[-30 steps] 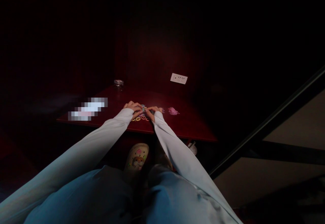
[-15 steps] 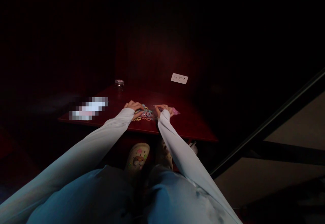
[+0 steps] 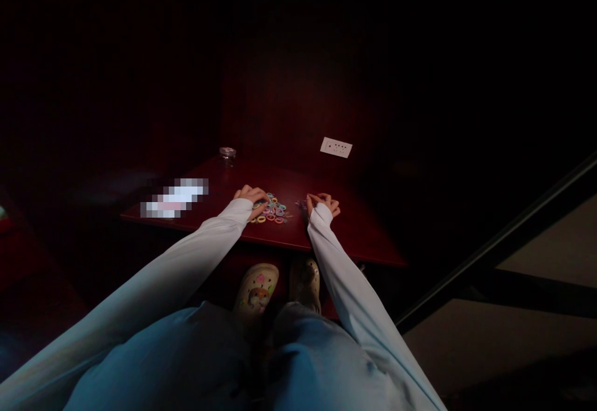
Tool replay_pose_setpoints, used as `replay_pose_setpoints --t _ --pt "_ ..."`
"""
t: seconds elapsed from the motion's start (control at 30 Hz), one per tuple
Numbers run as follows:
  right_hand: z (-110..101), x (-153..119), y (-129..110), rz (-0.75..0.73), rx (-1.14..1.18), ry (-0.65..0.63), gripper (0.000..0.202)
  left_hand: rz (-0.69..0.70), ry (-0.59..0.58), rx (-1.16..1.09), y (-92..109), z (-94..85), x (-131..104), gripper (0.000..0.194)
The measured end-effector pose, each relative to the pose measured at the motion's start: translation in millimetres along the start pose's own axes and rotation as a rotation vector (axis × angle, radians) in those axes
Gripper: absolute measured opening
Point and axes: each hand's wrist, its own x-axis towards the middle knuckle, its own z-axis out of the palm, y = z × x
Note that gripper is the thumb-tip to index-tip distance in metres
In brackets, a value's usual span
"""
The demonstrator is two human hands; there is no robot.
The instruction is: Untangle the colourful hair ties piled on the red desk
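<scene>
A loose pile of small coloured hair ties [image 3: 275,209], yellow, green, pink and blue, lies near the front of the dark red table. My left hand [image 3: 250,197] rests at the pile's left side, fingers curved and thumb apart from them, with nothing visible held. To the right of the pile is my right hand [image 3: 325,203], its thumb and fingers drawn together. What they hold, if anything, is too small to make out. A little pink-purple bunch [image 3: 301,204] sits by its fingertips, partly hidden by the hand.
A clear lidded jar [image 3: 227,156] stands toward the back left. At the left lies a bright, pixelated flat object [image 3: 175,198]. A white socket plate [image 3: 336,147] is on the back panel. Below the table's front edge [image 3: 280,244] are my clogs [image 3: 257,293].
My right hand has moved right, away from the pile of hair ties. The left hand stays beside the pile. The whole view has shifted slightly.
</scene>
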Motion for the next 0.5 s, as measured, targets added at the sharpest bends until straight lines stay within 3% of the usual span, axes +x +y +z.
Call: replay_pose_setpoints --t 0.07,0.23,0.33,0.5 --pt "-3 -8 -12 -0.109 -0.011 -0.079 0.023 -0.015 -0.008 0.002 -1 -1.0 1 0.020" --pt "-2 -31 -45 -0.476 -0.002 -0.411 0.013 0.003 -0.051 -0.009 -8 -2.3 1 0.028" --pt "2 -35 -50 -0.491 -0.021 -0.470 0.016 0.021 -0.067 -0.008 -9 -2.6 1 0.028" --pt "7 -30 -42 -0.364 0.006 -0.467 0.026 -0.003 -0.056 0.004 -6 -2.5 1 0.024"
